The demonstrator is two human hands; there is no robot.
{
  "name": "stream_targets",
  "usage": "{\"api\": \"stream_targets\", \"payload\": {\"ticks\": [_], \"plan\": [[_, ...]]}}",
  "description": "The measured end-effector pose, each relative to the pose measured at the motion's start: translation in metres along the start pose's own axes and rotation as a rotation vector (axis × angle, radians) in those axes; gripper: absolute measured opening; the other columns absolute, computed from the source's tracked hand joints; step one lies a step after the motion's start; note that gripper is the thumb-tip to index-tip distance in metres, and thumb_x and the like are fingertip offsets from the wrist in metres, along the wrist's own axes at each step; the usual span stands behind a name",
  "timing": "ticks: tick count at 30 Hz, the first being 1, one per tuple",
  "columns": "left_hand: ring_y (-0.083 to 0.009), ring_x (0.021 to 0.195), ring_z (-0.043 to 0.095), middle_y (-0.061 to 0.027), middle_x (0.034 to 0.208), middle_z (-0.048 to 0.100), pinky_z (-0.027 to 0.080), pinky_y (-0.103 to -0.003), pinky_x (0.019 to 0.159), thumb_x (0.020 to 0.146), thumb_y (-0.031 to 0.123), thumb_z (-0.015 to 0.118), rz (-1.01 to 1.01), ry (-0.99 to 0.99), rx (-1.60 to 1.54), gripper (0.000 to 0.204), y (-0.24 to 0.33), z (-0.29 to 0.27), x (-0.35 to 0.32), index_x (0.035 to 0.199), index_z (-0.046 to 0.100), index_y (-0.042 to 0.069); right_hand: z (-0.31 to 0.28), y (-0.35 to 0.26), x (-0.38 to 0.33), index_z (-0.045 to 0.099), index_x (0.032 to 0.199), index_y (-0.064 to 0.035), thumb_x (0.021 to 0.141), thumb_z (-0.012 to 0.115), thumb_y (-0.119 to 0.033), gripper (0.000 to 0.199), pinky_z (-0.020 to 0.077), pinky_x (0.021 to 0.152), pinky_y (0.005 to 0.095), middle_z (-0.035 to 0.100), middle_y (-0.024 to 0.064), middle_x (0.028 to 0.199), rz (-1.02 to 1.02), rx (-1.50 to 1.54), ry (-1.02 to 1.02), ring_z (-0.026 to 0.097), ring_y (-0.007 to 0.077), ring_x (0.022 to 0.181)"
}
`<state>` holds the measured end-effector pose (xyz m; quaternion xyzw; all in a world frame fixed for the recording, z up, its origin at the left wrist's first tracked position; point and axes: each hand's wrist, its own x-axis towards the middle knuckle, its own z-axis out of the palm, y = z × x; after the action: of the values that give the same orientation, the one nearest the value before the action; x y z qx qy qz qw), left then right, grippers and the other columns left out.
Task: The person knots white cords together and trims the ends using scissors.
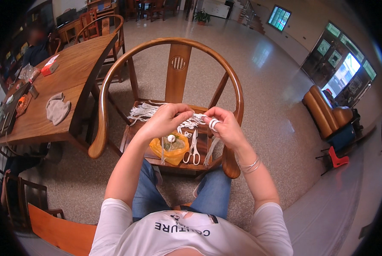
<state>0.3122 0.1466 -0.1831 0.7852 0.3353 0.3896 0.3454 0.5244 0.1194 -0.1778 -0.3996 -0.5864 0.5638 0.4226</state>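
My left hand [172, 117] and my right hand [225, 127] meet above the seat of a wooden armchair [180, 79]. Both pinch white cord [198, 116] between thumb and fingers, and several strands hang below. A few turns of white cord [214, 124] loop around the fingers of my right hand. Beyond my left wrist, a bundle of loose white cords [142, 112] lies on the seat. Nearer to me sits an open yellow plastic bag [176, 156] with a small white round thing [171, 138] at its mouth. White-handled scissors [192, 150] lie beside the bag, blades pointing away.
To the left stands a long wooden table [78, 64] bearing a beige cloth [58, 108], a red tissue box [49, 66] and a tray. A person [35, 49] sits behind it. At the right are a brown leather sofa [325, 113] and a small red chair [338, 158].
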Motion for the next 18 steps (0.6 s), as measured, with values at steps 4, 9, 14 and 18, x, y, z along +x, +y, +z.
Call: {"api": "stream_targets", "payload": {"ticks": [4,9,14,18], "plan": [[-0.0069,0.059,0.044,-0.0020,0.063,0.053,0.037,-0.025,0.053,0.088,0.017,0.059,-0.016,0.017,-0.144,0.017,0.009,0.003,-0.002,0.087,0.060,0.000,-0.002,0.004,0.000,0.054,0.089,-0.0032,0.091,0.054,-0.010,0.007,0.0217,0.039,0.0153,0.046,-0.0053,0.066,0.033,0.133,-0.030,0.032,-0.0002,0.050],[-0.0054,0.060,0.045,-0.0007,0.063,0.053,0.037,-0.023,0.053,0.088,0.015,0.059,-0.065,0.001,-0.114,0.016,0.000,0.001,-0.001,0.086,0.060,-0.001,-0.005,0.006,0.000,0.052,0.092,-0.0033,0.092,0.050,-0.009,0.005,0.0225,0.038,0.0136,0.049,-0.0020,0.073,0.120,0.215,-0.056,0.033,0.0000,0.051],[-0.0092,0.058,0.048,-0.0060,0.061,0.055,0.040,-0.027,0.053,0.086,0.015,0.060,-0.063,0.047,-0.013,0.018,0.007,0.001,-0.002,0.084,0.060,-0.003,-0.003,0.006,-0.001,0.051,0.097,-0.0020,0.091,0.053,-0.008,0.009,0.0278,0.041,0.0137,0.050,-0.0010,0.078,0.090,0.129,-0.014,0.037,-0.0001,0.053],[-0.0159,0.056,0.052,-0.0118,0.062,0.057,0.042,-0.031,0.054,0.084,0.015,0.060,-0.089,0.027,0.050,0.019,0.009,0.003,0.001,0.084,0.061,-0.004,0.002,0.013,0.003,0.051,0.108,0.0002,0.087,0.057,-0.006,0.022,0.0336,0.048,0.0155,0.053,-0.0002,0.086,-0.281,-0.187,0.182,0.043,-0.0007,0.058]]}}
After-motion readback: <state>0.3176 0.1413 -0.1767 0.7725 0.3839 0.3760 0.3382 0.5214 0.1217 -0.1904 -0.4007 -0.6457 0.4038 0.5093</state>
